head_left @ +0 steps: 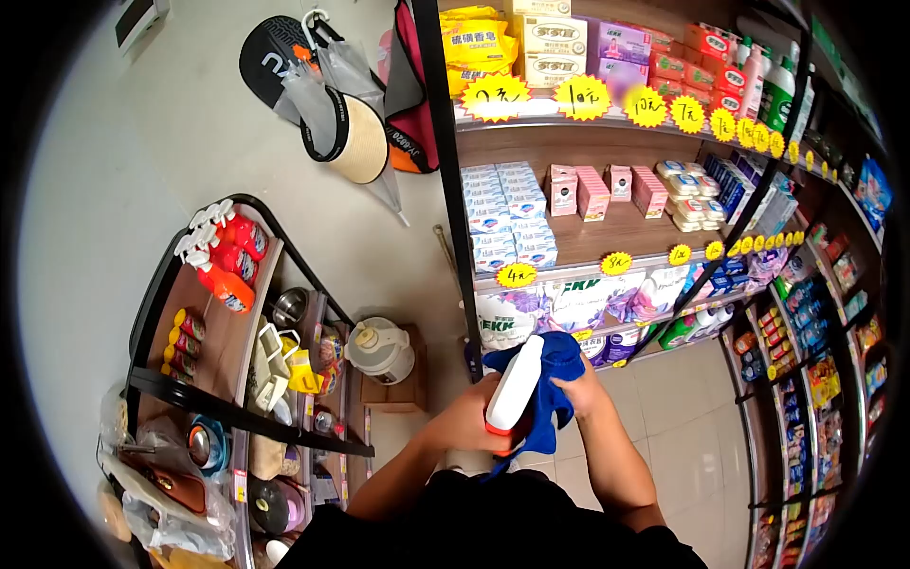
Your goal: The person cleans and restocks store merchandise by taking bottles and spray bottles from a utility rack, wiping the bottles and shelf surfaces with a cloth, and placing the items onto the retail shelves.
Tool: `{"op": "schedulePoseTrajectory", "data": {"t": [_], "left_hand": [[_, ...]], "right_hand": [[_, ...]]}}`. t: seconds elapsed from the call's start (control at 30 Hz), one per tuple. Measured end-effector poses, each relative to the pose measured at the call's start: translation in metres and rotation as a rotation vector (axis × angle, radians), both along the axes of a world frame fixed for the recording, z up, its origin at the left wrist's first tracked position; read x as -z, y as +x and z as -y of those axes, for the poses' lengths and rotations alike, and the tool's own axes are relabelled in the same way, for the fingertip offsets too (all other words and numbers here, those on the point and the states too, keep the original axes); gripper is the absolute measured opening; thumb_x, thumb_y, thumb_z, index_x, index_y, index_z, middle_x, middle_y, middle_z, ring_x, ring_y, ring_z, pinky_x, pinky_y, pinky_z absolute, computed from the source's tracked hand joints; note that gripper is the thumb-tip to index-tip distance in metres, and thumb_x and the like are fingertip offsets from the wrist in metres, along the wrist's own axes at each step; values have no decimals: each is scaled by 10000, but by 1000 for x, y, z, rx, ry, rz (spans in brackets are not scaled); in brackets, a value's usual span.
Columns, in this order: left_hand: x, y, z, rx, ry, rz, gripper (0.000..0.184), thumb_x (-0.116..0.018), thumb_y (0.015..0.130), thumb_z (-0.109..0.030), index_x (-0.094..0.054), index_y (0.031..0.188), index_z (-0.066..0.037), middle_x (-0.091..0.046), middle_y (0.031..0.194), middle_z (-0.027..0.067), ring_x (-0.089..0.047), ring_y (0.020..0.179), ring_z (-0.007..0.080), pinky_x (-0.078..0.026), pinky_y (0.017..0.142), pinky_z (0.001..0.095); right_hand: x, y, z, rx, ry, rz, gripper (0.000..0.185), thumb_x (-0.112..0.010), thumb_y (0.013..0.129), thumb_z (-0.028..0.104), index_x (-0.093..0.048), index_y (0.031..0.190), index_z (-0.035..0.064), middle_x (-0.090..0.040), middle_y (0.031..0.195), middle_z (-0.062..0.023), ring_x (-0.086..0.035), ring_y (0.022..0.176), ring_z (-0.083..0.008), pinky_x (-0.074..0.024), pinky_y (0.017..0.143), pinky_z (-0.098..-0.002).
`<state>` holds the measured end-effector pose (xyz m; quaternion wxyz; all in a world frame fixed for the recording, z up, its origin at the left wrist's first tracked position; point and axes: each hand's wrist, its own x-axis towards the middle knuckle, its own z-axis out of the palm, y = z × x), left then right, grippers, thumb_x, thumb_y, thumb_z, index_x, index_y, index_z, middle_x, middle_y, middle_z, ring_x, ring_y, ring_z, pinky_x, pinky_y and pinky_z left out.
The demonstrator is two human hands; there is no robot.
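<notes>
Low in the middle of the head view, my left hand [466,417] is closed round a white bottle [515,387] with an orange-red part at its lower end. A blue cloth [545,412] hangs beside and behind the bottle. My right hand [580,391] grips the cloth's right side, its fingers partly hidden by the fabric. Both hands are close together in front of my body, just short of the shelf unit's lower level.
Ahead stands a shelf unit [531,142] with boxed soaps and yellow price tags. At left is a smaller rack [213,379] with red spray bottles [227,287]. A lidded bucket [380,351] sits between them. Stocked shelves line the right side.
</notes>
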<state>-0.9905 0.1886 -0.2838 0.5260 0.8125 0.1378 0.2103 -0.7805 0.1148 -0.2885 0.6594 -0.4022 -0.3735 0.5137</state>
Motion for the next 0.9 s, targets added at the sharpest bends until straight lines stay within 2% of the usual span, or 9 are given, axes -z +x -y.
{"op": "schedulePoseTrajectory", "data": {"t": [0.1, 0.13, 0.23, 0.27, 0.43, 0.53, 0.63, 0.83, 0.9], "left_hand": [[1, -7, -3, 61, -214, 60, 602, -857, 660, -141, -595, 1191, -34, -648, 1119, 122, -636, 966, 253, -504, 879, 385], [-3, -13, 0, 68, -384, 77, 652, -860, 672, -149, -567, 1243, -35, -640, 1141, 103, -630, 989, 222, -507, 886, 376], [3, -25, -12, 143, -295, 118, 724, -863, 690, -157, -513, 1311, -27, -640, 1145, 79, -606, 1019, 179, -498, 927, 356], [7, -32, -16, 153, -256, 109, 717, -862, 694, -152, -521, 1313, -32, -647, 1142, 73, -605, 1006, 185, -497, 934, 357], [8, -64, -23, 302, -348, 178, 666, -862, 695, -182, -554, 1267, -32, -656, 1121, 86, -615, 1008, 199, -498, 930, 365], [-6, -79, -20, 392, -101, 44, 558, -847, 689, -191, -621, 1180, -51, -673, 1058, 111, -625, 1027, 282, -495, 922, 385], [-6, -82, -18, 332, 134, 165, 548, -843, 661, -176, -635, 1153, -52, -663, 1104, 128, -593, 1092, 335, -470, 958, 418], [-14, -86, -19, 339, 352, 157, 663, -871, 615, -205, -652, 1211, -15, -631, 1253, 165, -572, 1184, 355, -444, 1018, 423], [-24, -79, -14, 460, 236, 234, 582, -872, 621, -178, -665, 1140, -15, -688, 1097, 145, -653, 1018, 321, -503, 915, 401]], "right_hand": [[-30, -14, 10, 112, 222, 653, 515, -727, 788, 29, -587, 1282, -7, -643, 1242, -99, -618, 1125, -208, -475, 1000, -332], [-51, -28, 10, 202, 317, 742, 530, -704, 791, 45, -576, 1302, -18, -631, 1274, -103, -609, 1139, -209, -459, 1008, -327], [-69, -66, 19, 343, 269, 821, 425, -661, 783, -1, -620, 1206, -9, -623, 1265, -151, -593, 1177, -220, -465, 998, -346], [-62, -80, 21, 267, 63, 422, 435, -652, 763, 3, -611, 1196, -8, -615, 1265, -135, -591, 1154, -199, -477, 974, -342], [-71, -124, 17, 384, 154, 404, 340, -656, 809, -1, -612, 1145, -12, -674, 1012, -63, -640, 909, -150, -521, 845, -307], [-97, -143, 24, 378, 48, 245, 199, -625, 803, -38, -650, 999, -13, -670, 896, -28, -621, 800, -115, -509, 744, -275], [-104, -160, 32, 514, -36, 334, 165, -649, 849, -21, -660, 1011, 3, -671, 912, -13, -619, 803, -100, -506, 733, -259], [-100, -153, 76, 407, -131, 196, 245, -684, 897, 26, -630, 1134, -4, -682, 985, -25, -628, 886, -93, -526, 805, -270], [-93, -146, 91, 253, -92, 77, 336, -680, 887, 6, -599, 1213, -3, -667, 1062, -33, -620, 950, -103, -521, 858, -280]]}}
